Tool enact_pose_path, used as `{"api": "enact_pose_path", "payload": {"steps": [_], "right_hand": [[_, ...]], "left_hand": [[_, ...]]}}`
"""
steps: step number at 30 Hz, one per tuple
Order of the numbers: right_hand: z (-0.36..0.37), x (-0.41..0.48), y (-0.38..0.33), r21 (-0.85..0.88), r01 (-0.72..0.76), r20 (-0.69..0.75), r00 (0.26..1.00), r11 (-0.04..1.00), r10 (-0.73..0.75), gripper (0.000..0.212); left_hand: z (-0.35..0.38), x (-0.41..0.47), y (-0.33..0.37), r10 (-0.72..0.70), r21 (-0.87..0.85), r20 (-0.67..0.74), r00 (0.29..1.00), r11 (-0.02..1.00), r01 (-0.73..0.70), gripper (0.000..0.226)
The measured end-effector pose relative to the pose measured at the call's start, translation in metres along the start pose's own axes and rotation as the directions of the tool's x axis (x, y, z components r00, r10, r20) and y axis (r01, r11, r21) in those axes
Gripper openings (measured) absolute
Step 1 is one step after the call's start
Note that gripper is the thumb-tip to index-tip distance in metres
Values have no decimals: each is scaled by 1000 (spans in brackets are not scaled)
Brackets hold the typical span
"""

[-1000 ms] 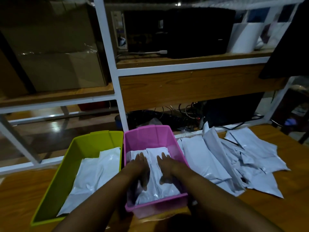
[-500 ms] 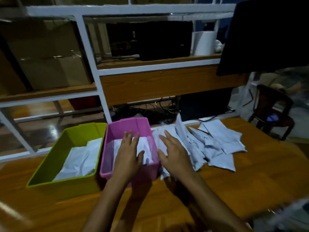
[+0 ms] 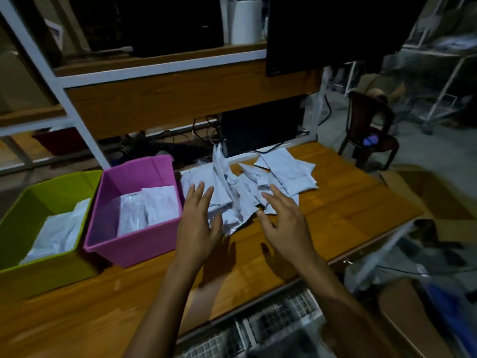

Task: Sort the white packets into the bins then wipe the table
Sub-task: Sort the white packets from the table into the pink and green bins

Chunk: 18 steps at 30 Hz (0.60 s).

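A loose pile of white packets (image 3: pixel 258 182) lies on the wooden table (image 3: pixel 335 208), right of the bins. The pink bin (image 3: pixel 129 244) holds a few white packets (image 3: pixel 148 209). Left of it, the green bin (image 3: pixel 38 270) also has white packets (image 3: pixel 56 233) inside. My left hand (image 3: pixel 197 223) hovers with fingers spread over the near left edge of the pile, just right of the pink bin. Over the pile's near right edge, my right hand (image 3: pixel 285 223) is likewise spread. Neither hand holds anything.
A white-framed wooden shelf unit (image 3: pixel 165 96) rises behind the table, with cables and a dark box beneath it. A dark monitor (image 3: pixel 335 32) hangs at upper right. A brown chair (image 3: pixel 369 130) and cardboard boxes (image 3: pixel 438 195) stand beyond the table's right end.
Both hands have left the pink bin and moved right to the packet pile, fingers spread. The view has swung right, so the bins now sit further left.
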State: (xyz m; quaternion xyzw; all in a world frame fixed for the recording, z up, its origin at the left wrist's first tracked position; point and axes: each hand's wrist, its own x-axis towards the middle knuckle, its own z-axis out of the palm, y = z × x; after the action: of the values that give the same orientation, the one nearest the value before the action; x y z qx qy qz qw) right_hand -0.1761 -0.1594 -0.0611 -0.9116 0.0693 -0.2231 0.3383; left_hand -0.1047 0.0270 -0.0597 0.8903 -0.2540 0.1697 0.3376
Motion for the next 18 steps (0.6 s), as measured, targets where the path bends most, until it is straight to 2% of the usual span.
{"api": "enact_pose_path", "payload": {"steps": [7, 13, 18], "right_hand": [[-24, 53, 55, -38, -66, -51, 997, 997, 64, 43], [-34, 114, 104, -122, -117, -21, 993, 986, 115, 45], [-32, 165, 135, -154, -116, 25, 992, 981, 121, 46]], "left_hand": [[63, 74, 21, 80, -50, 34, 996, 996, -78, 51], [116, 149, 24, 66, -106, 94, 993, 993, -56, 49], [162, 201, 20, -11, -61, 185, 983, 998, 23, 53]]}}
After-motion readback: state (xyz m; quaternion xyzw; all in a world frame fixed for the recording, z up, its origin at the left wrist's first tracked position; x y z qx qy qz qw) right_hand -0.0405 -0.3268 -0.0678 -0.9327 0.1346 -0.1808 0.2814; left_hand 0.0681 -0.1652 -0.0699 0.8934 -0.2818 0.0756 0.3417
